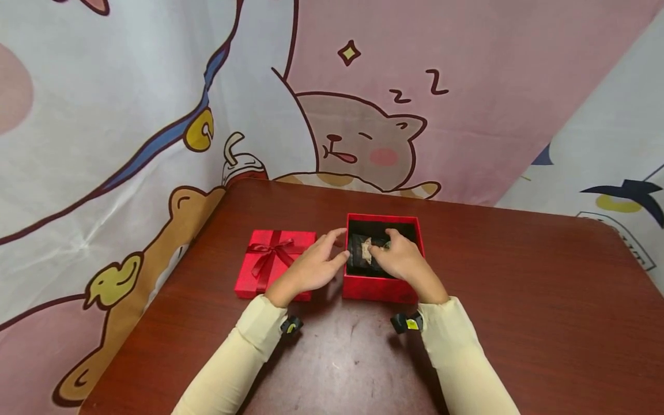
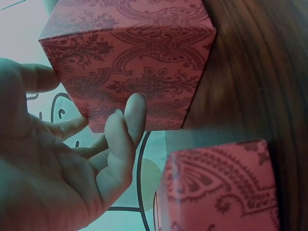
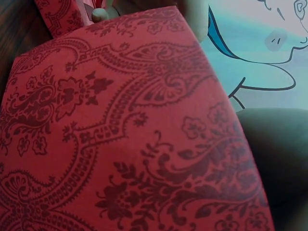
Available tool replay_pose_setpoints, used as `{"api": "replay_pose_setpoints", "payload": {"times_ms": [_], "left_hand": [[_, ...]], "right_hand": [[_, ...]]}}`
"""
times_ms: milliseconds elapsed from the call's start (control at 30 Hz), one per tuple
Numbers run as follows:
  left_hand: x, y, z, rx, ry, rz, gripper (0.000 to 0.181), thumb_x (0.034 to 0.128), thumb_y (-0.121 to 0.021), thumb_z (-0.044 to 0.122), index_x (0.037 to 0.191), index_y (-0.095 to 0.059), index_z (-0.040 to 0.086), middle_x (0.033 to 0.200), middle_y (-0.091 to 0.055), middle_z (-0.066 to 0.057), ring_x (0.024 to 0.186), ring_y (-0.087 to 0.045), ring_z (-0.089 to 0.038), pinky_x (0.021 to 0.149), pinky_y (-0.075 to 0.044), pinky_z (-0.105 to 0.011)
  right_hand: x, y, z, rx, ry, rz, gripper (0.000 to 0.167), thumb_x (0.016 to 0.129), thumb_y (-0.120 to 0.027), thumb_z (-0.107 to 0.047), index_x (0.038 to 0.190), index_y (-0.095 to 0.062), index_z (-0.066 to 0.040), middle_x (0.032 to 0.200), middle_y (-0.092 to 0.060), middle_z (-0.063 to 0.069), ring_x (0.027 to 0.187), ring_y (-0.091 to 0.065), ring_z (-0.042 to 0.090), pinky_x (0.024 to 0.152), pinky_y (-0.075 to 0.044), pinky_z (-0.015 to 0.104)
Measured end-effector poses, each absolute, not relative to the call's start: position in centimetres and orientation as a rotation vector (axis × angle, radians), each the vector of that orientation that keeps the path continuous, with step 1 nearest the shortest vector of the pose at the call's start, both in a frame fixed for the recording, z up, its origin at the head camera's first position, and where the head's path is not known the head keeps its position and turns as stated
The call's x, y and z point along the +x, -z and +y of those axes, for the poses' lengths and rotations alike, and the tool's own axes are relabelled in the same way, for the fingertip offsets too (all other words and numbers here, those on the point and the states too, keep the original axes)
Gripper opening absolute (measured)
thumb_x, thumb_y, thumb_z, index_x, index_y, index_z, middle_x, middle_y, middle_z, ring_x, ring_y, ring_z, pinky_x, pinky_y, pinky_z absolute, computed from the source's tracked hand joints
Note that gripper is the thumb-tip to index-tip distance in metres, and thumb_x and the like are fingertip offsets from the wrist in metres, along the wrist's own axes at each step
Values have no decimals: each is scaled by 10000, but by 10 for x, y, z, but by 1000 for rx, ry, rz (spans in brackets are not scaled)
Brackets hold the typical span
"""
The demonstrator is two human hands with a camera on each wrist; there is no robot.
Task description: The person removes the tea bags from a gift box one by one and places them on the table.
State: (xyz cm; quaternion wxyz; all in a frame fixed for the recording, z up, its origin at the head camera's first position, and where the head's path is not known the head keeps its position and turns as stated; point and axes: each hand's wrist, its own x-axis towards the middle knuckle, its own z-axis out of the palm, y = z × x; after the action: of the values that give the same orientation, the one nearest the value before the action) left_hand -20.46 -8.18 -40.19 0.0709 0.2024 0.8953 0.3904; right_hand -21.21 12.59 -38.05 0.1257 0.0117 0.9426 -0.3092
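Observation:
An open red gift box [image 1: 380, 288] with a black inside stands on the table. In it lies a dark packet [image 1: 358, 248] with a beige, star-like label. My right hand [image 1: 402, 256] reaches into the box from the right and grips the packet, thumb against the label; its other fingertips are partly hidden. Beside the box's left wall my left hand [image 1: 316, 265] is held with loosely extended fingers, its fingertips near or at the rim. The left wrist view shows that hand [image 2: 62, 154] palm visible against the patterned box [image 2: 134, 77]. In the right wrist view the box wall [image 3: 120, 125] hides most of the right hand.
Left of the box lies the red lid [image 1: 254, 265] with a dark red ribbon bow, partly behind the left hand. Both rest on a brown wooden table [image 1: 519, 288]. A cartoon-printed cloth [image 1: 467, 86] hangs behind and at the left side.

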Motion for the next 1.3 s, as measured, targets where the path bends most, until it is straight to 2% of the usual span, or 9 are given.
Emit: {"api": "replay_pose_setpoints", "payload": {"times_ms": [300,600,900,1100,1300], "left_hand": [[-205,404,-82,612,-1184,2699,572,995,-532,315,1518,-358,161,1409,-503,-73,1257,-530,-214,1026,-422,-477],[-205,404,-80,618,-1187,2686,575,1000,-524,301,1525,-342,153,1407,-497,-78,1247,-533,-215,1024,-423,-476],[-205,403,-80,609,-1176,2688,575,998,-531,290,1520,-347,135,1413,-492,-79,1248,-527,-221,1023,-422,-481],[-205,402,-80,598,-1167,2695,571,997,-535,293,1518,-351,149,1411,-495,-70,1234,-544,-205,1021,-424,-473],[-204,402,-80,587,-1168,2684,573,998,-524,312,1523,-344,168,1406,-497,-61,1234,-544,-196,1021,-426,-474]], "right_hand": [[-217,382,126,60,872,2726,747,970,-516,-378,1516,-258,61,1488,-379,312,1353,-378,479,1072,-334,597],[-218,382,130,102,973,2655,814,956,-524,-399,1537,-174,51,1518,-302,329,1398,-289,481,1093,-291,610],[-217,382,130,101,1066,2623,800,960,-540,-385,1532,-187,50,1519,-307,320,1393,-316,460,1097,-298,594],[-219,383,130,69,1059,2609,801,947,-598,-331,1526,-196,50,1520,-318,307,1384,-335,455,1093,-314,581],[-223,389,132,35,1015,2607,852,886,-703,-289,1509,-236,57,1476,-394,301,1336,-404,433,1074,-352,556]]}}
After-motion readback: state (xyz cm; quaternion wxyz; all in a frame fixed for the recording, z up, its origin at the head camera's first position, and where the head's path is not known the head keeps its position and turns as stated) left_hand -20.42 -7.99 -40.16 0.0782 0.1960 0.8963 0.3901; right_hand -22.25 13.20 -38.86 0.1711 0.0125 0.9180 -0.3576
